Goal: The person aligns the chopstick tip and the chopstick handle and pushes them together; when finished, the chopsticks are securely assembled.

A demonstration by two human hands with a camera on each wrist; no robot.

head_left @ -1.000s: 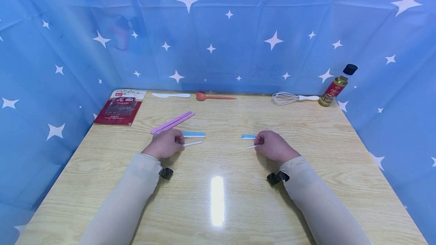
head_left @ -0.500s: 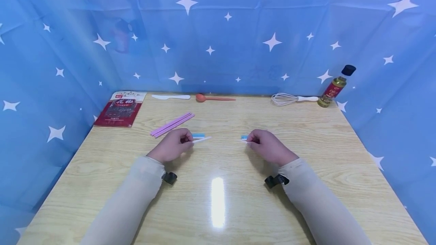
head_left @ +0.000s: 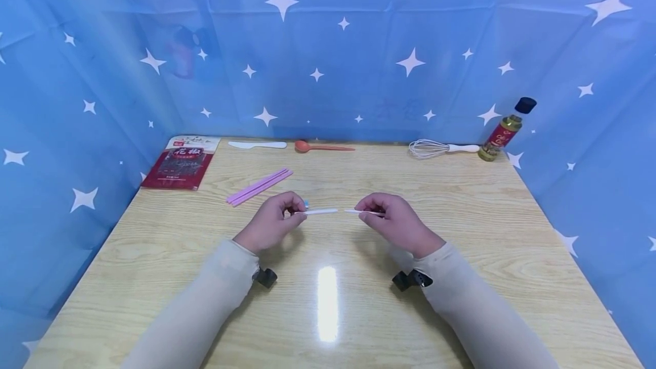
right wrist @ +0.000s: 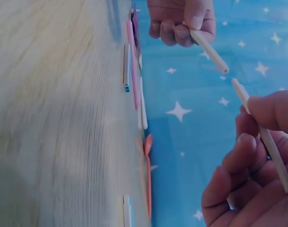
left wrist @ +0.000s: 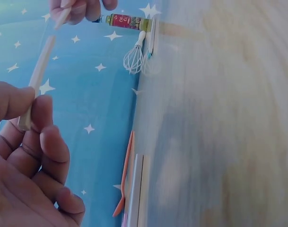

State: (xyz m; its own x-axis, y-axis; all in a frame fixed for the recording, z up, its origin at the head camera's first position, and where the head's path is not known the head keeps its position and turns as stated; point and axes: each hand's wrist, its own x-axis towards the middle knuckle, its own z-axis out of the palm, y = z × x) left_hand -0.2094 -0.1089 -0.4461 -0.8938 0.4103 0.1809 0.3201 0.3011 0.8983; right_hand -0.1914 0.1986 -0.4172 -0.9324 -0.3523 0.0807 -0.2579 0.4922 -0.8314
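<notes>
My left hand [head_left: 274,222] pinches a short white chopstick section [head_left: 324,210] between thumb and index finger. Facing it, my right hand [head_left: 397,224] pinches a second white chopstick section [right wrist: 275,156], which has a narrower tip. The two ends point at each other above the table with a small gap between them, seen in both wrist views. Behind my left hand lie blue and white sticks [right wrist: 127,71], mostly hidden in the head view. More such sticks [left wrist: 153,38] lie behind my right hand. Pink chopsticks [head_left: 259,187] rest to the left.
Along the table's [head_left: 328,255] back edge lie a red seasoning packet [head_left: 180,163], a white knife [head_left: 258,144], an orange spoon [head_left: 324,147] and a whisk [head_left: 443,148]. An oil bottle [head_left: 501,135] stands at the back right corner. A blue starry curtain [head_left: 328,44] surrounds the table.
Both hands have moved inward from the blue and white sticks, each bringing its white chopstick section. The sections' ends have come close together, and the hands now cover most of the sticks behind them.
</notes>
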